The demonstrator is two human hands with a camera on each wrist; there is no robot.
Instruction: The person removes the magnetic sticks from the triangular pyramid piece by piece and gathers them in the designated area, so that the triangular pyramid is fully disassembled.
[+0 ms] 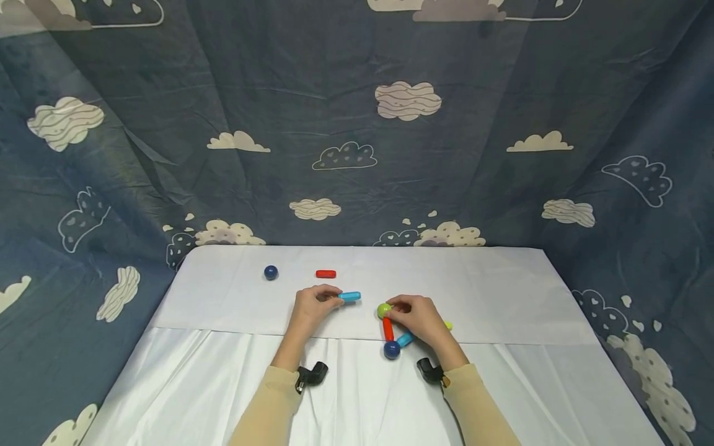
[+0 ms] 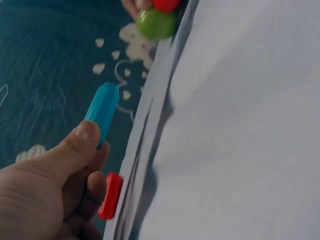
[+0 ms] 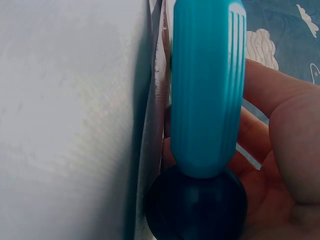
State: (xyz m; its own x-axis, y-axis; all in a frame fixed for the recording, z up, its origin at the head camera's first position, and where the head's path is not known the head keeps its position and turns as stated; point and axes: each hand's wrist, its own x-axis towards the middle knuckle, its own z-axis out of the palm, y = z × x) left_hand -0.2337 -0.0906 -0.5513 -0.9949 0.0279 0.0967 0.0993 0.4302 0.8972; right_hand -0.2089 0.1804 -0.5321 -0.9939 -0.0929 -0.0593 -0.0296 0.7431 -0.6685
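Observation:
My left hand (image 1: 313, 308) pinches a light blue rod (image 1: 350, 297) near one end between thumb and fingers; its other end points right, free, and in the left wrist view the rod (image 2: 103, 110) stands out past the thumb. With its fingertips my right hand (image 1: 417, 317) holds a green ball (image 1: 383, 311). From that ball a red rod (image 1: 388, 329) runs to a dark blue ball (image 1: 392, 350), where a second light blue rod (image 1: 405, 339) is joined. That rod goes under the right hand, and a yellow-green piece (image 1: 449, 325) peeks out beyond; the hand hides their connection.
Farther back on the white table (image 1: 223, 297) lie a loose dark blue ball (image 1: 271, 272) and a loose red rod (image 1: 326, 274). A dark cloth with clouds (image 1: 346, 186) hangs behind the table and at both sides. Black wrist cameras (image 1: 313, 374) sit on both forearms.

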